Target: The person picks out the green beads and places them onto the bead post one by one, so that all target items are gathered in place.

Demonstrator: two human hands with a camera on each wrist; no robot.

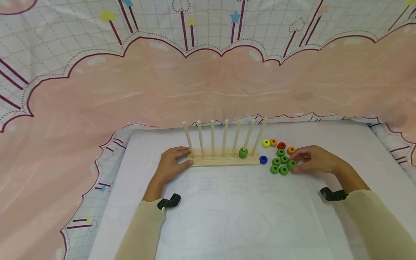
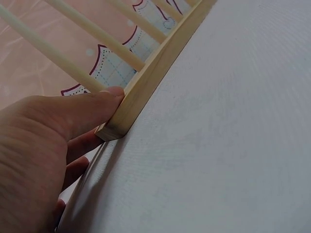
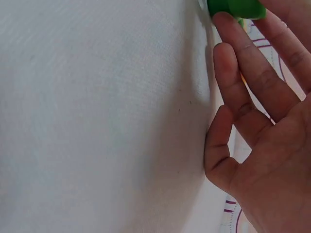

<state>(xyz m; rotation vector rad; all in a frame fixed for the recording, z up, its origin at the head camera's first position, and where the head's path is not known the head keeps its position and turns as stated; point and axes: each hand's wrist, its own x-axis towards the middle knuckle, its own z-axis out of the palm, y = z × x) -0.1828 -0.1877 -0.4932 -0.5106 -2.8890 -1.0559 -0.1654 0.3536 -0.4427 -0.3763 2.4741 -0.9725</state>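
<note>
A pale wooden peg board [image 1: 224, 161] with a row of upright pegs stands on the white-covered table. My left hand [image 1: 172, 162] holds its left end; in the left wrist view the thumb [image 2: 97, 104] lies on top of the board's end, with fingers beneath and behind. A green bead [image 1: 243, 153] sits low on the second peg from the right. At the right, my right hand [image 1: 316, 159] pinches another green bead [image 1: 291, 165] at the edge of a group of loose beads. The right wrist view shows that bead [image 3: 245, 7] cut off at the top, against the fingertips.
Several loose green beads [image 1: 276, 161] lie right of the board. Beyond them are a yellow bead [image 1: 265, 143], two orange beads [image 1: 273, 142] and a red bead [image 1: 281, 145]. A blue bead [image 1: 263, 159] lies by the board's right end. Patterned cloth [image 1: 208, 86] hangs behind the table.
</note>
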